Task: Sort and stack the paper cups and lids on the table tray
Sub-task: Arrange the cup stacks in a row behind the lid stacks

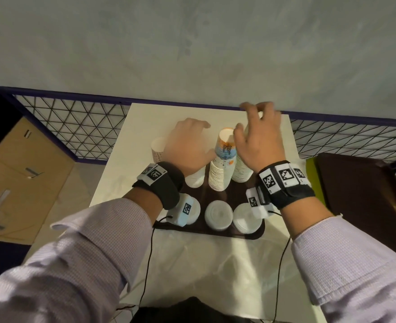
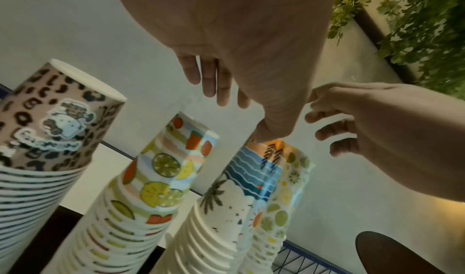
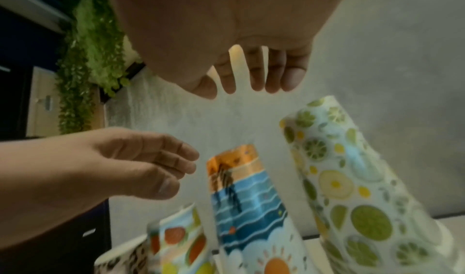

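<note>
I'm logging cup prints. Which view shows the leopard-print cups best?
The left wrist view: the leopard-print cups show their top cup's spots and sticker clearly. The right wrist view catches only a blurred corner; the head view shows little print, partly behind the left hand.

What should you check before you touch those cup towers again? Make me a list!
1. Left hand holds nothing: ok.
2. Right hand holds nothing: ok.
3. Beach cup stack stands straight: not ok, its top cup leans.
4. Lime cup stack steady: cannot tell, it looks tilted only in the wide-angle wrist view.
5. Lid stacks sit on the tray: ok.
6. Leopard cup stack on the tray: cannot tell.
</note>
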